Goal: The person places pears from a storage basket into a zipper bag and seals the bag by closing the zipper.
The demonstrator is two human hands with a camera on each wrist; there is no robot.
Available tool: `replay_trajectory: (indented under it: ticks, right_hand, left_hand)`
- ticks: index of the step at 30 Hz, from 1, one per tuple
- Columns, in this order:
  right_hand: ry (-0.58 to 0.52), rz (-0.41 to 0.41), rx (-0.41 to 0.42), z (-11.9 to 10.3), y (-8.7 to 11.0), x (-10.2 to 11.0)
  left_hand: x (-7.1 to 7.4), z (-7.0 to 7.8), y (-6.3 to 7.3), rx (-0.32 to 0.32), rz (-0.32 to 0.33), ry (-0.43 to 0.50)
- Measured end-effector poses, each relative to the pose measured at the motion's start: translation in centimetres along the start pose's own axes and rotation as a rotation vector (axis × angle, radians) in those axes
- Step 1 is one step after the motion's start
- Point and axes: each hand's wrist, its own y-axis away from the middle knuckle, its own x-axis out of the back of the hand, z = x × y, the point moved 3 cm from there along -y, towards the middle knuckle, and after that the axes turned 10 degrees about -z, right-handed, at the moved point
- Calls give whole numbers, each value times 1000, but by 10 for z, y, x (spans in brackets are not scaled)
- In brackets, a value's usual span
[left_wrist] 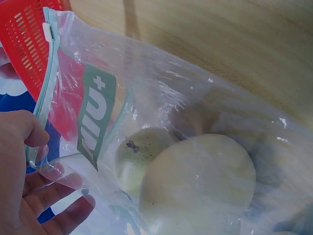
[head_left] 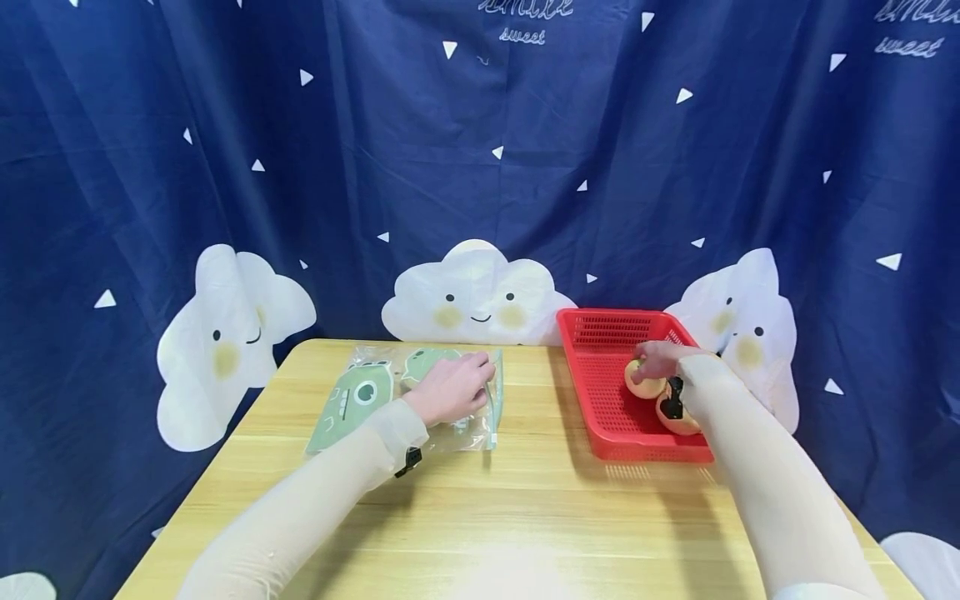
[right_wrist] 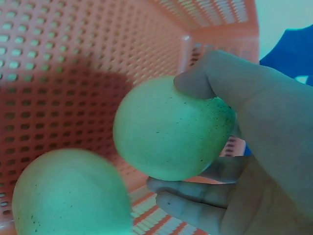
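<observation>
My left hand pinches the zip edge of a clear zip bag with green monster prints, which lies on the table at the left. Through its plastic, the left wrist view shows two round yellow fruits, a large one in front of another. Over at the red basket, my right hand grips a round yellow fruit, thumb on top and fingers below. A second such fruit sits beside it in the basket, partly covered by the wrist strap in the head view.
The red perforated basket stands at the table's right side. Light wood forms the tabletop. A dark blue curtain with white clouds hangs close behind the table's far edge.
</observation>
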Motion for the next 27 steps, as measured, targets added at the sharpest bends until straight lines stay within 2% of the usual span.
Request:
replay_trajectory:
  ticks: [2,7,11,14,18,27]
  right_hand:
    - [223,15,55,-5,-12,8]
    - [295,-8,98,-30,-15,16]
    - [445,39,125,-60,-7,17]
    - [479,60,110,-80,1,16]
    - [458,73,101,-99,6,13]
    - [532,107,244,-135,7,4]
  left_hand:
    - [0,0,0,-1,0,0]
    - [0,0,-1,-5,-3,1]
    - [1,1,-1,-6,-6,1]
    - [4,1,-1,-5,-9,4]
    - [6,2,-1,-2,-18,-3]
    - [4,3,-3,19,-68,4]
